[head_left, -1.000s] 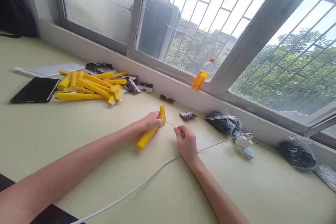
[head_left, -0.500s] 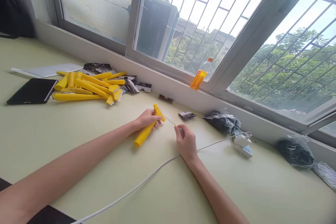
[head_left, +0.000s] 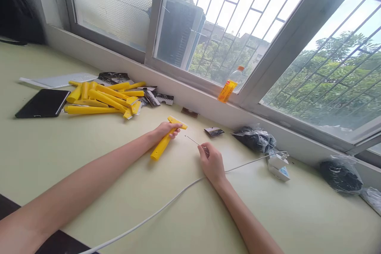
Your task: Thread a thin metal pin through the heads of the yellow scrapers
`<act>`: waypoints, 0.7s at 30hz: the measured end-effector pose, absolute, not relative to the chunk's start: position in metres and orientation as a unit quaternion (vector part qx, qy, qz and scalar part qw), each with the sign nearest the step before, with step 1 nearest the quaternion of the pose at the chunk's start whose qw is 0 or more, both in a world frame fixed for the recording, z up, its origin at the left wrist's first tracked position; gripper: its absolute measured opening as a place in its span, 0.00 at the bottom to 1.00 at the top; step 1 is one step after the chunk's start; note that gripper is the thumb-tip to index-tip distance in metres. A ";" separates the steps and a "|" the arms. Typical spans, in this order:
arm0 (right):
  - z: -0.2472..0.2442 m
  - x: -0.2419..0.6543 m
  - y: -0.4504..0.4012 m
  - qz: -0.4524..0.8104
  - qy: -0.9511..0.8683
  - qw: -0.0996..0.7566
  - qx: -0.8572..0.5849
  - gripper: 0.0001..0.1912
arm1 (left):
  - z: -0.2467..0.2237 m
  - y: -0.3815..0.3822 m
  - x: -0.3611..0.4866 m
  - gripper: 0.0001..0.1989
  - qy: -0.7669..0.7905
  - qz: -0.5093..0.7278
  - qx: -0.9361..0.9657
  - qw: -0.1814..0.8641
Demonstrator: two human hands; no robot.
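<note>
1. Gripping a yellow scraper (head_left: 160, 149), the left hand (head_left: 166, 130) is clamping its fingers around the neck, with the thumb lying along the wide head.
2. The yellow scraper is slanting in front of the person, its head pointing away toward the window and its round handle end pointing back; whether it is touching the surface (head_left: 268, 214) I cannot tell.
3. The right hand (head_left: 212, 162) is pinching a thin metal tool (head_left: 193, 140), fingers closed on its handle, which they are mostly hiding.
4. The tool's slim shaft is pointing up and left toward the scraper's head, and its tip is standing near that head but apart from it.
5. To the left, a pile of yellow scrapers (head_left: 104, 99) is lying heaped, with dark printed cards (head_left: 152, 98) spreading behind it and along its right side.
6. A flat black device (head_left: 43, 103) is lying just left of the pile, and a white packet (head_left: 56, 80) is resting behind that device.
7. Beyond the hands, a brown card (head_left: 189, 112) and a small folded card (head_left: 213, 132) are lying near the wall.
8. A white cable (head_left: 166, 203) is crossing the surface, passing out of sight at the right wrist and running toward a white adapter (head_left: 278, 162).
9. Two clear bags with black contents (head_left: 341, 174) are sitting along the right, and an orange-capped bottle (head_left: 229, 87) is leaning by the window (head_left: 226, 53).
</note>
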State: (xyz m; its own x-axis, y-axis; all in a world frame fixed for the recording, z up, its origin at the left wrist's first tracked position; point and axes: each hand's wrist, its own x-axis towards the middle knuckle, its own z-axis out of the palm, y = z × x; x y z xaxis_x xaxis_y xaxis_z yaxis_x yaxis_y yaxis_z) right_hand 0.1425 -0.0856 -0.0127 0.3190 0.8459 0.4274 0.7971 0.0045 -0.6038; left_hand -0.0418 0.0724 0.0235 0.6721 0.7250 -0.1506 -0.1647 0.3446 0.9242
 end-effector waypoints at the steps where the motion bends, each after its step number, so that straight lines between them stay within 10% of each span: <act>1: -0.013 0.143 -0.085 0.034 -0.585 0.400 -0.705 0.16 | 0.024 0.072 -0.042 0.13 0.281 0.289 0.491 0.772; 21: -0.011 0.141 -0.087 -0.068 -0.563 0.403 -0.719 0.19 | 0.009 0.067 -0.026 0.04 0.324 0.262 0.643 0.643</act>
